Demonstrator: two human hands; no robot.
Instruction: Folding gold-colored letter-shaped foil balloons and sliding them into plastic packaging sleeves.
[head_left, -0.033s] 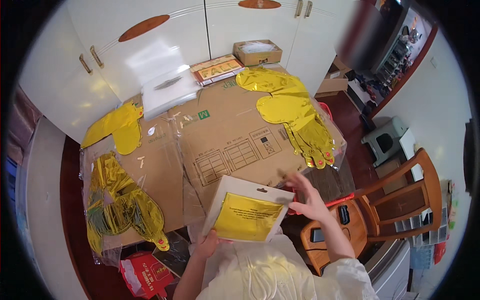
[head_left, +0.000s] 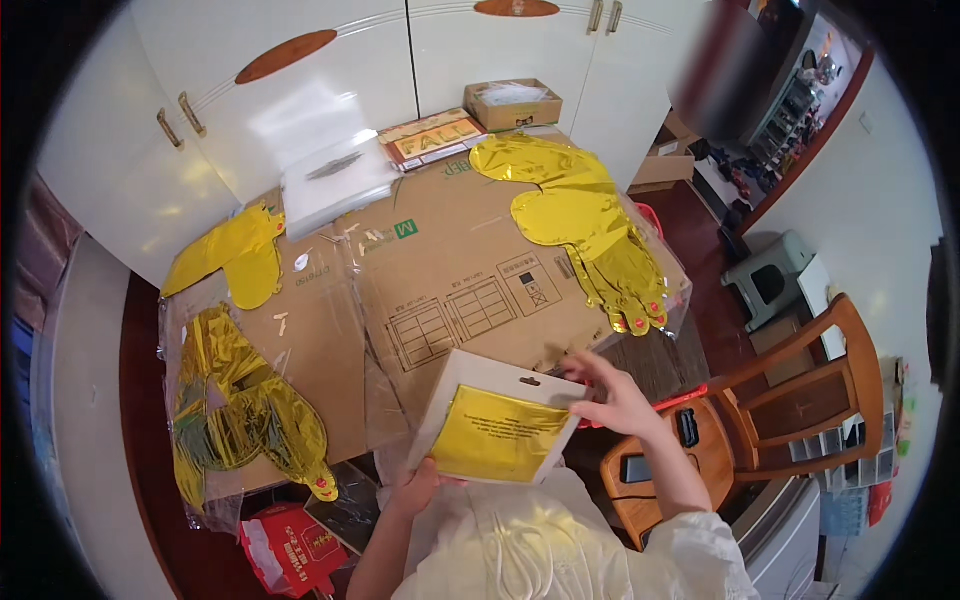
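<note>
A flat package (head_left: 500,430), a white card with a hang hole and a yellow foil item showing in its front, is tilted in front of my body. Its lower left edge is held by my left hand (head_left: 418,487), fingers closed around it. At the package's upper right corner is my right hand (head_left: 612,395), thumb against the edge and fingers apart beyond the top. Flat yellow foil balloons lie around: one at the right (head_left: 585,220), one at the far left (head_left: 230,255) and one at the near left (head_left: 245,410).
Flattened cardboard (head_left: 450,270) covers the table. At the back are clear plastic sleeves (head_left: 335,185), a printed flat pack (head_left: 432,138) and a small carton (head_left: 514,105). A wooden chair (head_left: 800,370) bearing a phone (head_left: 636,469) stands right. A red box (head_left: 292,548) sits below left.
My right hand has shifted slightly left, bringing its thumb onto the package's right edge. The package has barely moved and my left hand keeps its hold.
</note>
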